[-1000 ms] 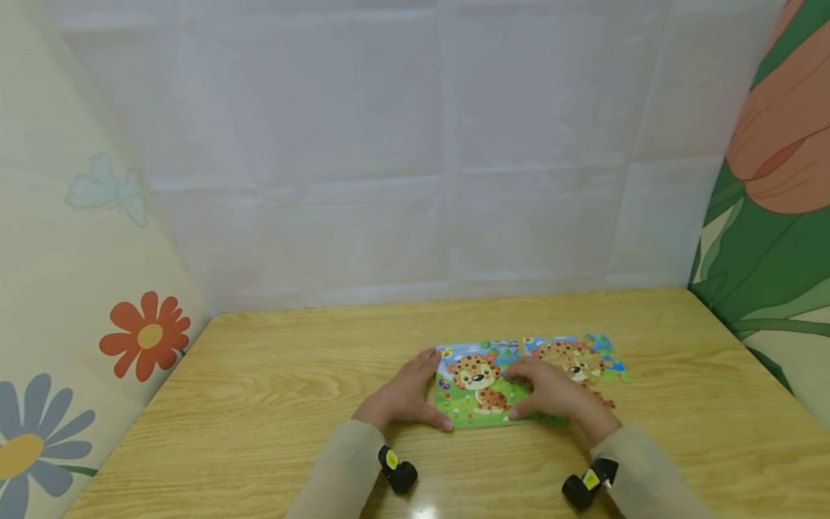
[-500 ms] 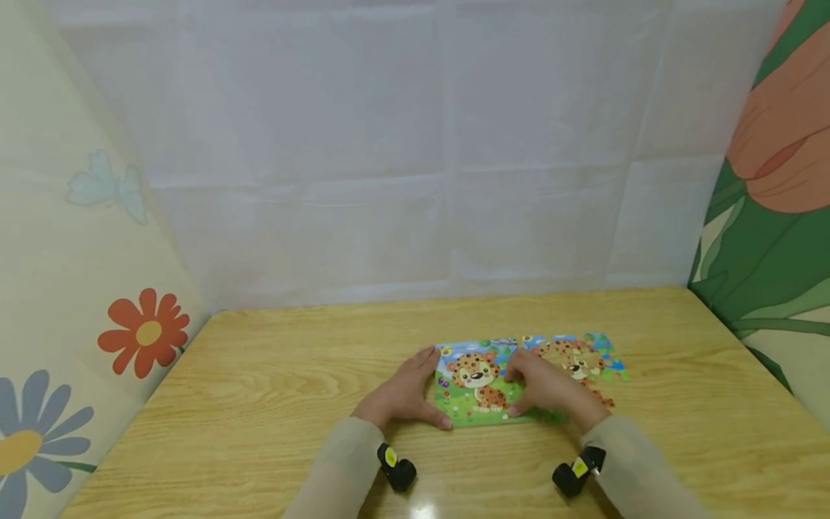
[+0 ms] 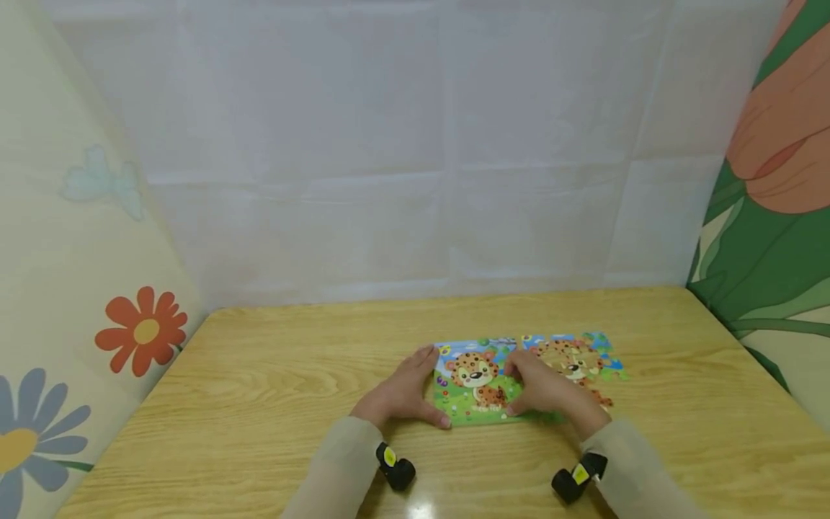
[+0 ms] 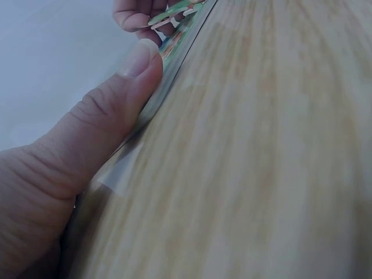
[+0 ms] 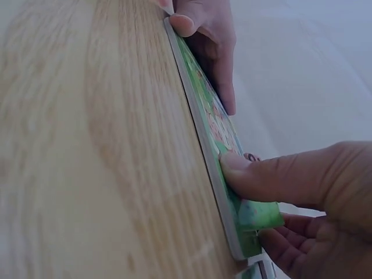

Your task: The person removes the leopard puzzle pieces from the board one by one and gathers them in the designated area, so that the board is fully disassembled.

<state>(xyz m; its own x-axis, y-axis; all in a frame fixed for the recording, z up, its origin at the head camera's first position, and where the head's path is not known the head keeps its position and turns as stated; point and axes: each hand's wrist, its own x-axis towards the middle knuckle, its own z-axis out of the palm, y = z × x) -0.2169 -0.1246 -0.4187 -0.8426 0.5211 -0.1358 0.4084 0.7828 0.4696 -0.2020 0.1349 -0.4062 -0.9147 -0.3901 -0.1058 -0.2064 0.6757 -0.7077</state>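
Note:
A jigsaw board [image 3: 476, 378] with a cartoon leopard on green grass lies flat on the table. My left hand [image 3: 405, 393] rests at its left side, thumb at the near corner and fingers toward the far corner. In the left wrist view, the left thumb [image 4: 110, 102] lies straight against the board's edge. My right hand [image 3: 551, 389] is over the board's right part. Seen from the right wrist, it pinches a green jigsaw piece [image 5: 258, 215], tilted up from the board, with the thumb touching the board. The right hand hides the board's right edge.
Right of the board lie joined and loose jigsaw pieces [image 3: 573, 353] showing another leopard picture, partly behind the right hand. The wooden table [image 3: 292, 360] ends at a white cloth backdrop [image 3: 389, 180]. Flower-painted panels stand left and right.
The right hand has drawn slightly left and its fingers have closed in closer over the board's right part. The left hand and the board stay nearly in place.

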